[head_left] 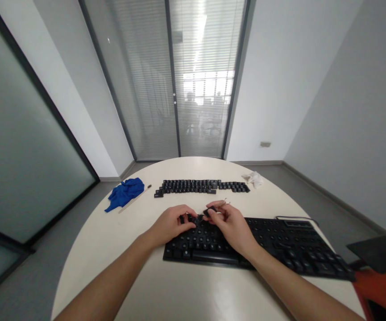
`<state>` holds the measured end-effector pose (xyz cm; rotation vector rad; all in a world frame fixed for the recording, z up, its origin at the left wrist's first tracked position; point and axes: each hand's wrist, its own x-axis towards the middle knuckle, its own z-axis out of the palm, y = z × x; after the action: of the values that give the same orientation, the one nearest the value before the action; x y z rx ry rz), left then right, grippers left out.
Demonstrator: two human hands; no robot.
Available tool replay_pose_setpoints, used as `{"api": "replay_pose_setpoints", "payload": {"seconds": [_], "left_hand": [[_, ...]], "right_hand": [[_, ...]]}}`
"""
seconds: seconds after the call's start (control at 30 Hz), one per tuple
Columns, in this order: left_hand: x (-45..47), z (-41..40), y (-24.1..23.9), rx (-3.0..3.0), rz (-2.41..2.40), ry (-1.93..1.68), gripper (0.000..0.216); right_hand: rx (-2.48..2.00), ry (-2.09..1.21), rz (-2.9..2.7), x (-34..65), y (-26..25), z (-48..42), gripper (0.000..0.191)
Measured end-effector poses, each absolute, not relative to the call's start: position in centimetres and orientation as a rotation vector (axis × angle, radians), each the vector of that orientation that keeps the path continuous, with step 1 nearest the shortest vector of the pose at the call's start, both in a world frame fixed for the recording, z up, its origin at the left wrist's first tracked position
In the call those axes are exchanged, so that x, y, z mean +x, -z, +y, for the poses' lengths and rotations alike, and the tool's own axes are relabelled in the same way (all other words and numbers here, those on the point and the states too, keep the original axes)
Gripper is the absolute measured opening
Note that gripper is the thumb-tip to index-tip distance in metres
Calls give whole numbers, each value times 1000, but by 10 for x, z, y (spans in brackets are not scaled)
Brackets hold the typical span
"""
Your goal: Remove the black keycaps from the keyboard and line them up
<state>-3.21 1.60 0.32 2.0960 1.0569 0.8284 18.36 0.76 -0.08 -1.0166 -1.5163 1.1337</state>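
Observation:
A black keyboard (209,256) lies on the table below both hands, with many of its keycaps off and bare key posts showing. My left hand (176,220) rests over its upper left part, thumb and fingers bent close together at the keys; whatever they grip is too small to make out. Pinched in my right hand (234,227) is a small black keycap (209,210), just above the keyboard's top edge. A thin wire tool (225,201) sticks out from the same hand, mostly hidden by the fingers. Loose black keycaps (189,186) stand in rows beyond the hands.
On the left of the round white table (112,258) lie a blue cloth (126,192) and a thin brush (134,199). Crumpled white tissue (255,179) sits at the far right. The keyboard's cable (296,218) runs along its back. A red and black chair (382,281) stands at right.

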Motion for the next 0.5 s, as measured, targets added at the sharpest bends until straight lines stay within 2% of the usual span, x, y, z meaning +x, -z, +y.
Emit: {"api": "replay_pose_setpoints", "payload": {"seconds": [0.23,0.5], "left_hand": [[-34,14,-8,2405,960,-805,23],[-29,13,-3,2277,1053,-760,16]], "right_hand": [[-1010,-1195,-1457,185,-1,8,39],[-962,-1277,-1438,182,0,7,37]]}}
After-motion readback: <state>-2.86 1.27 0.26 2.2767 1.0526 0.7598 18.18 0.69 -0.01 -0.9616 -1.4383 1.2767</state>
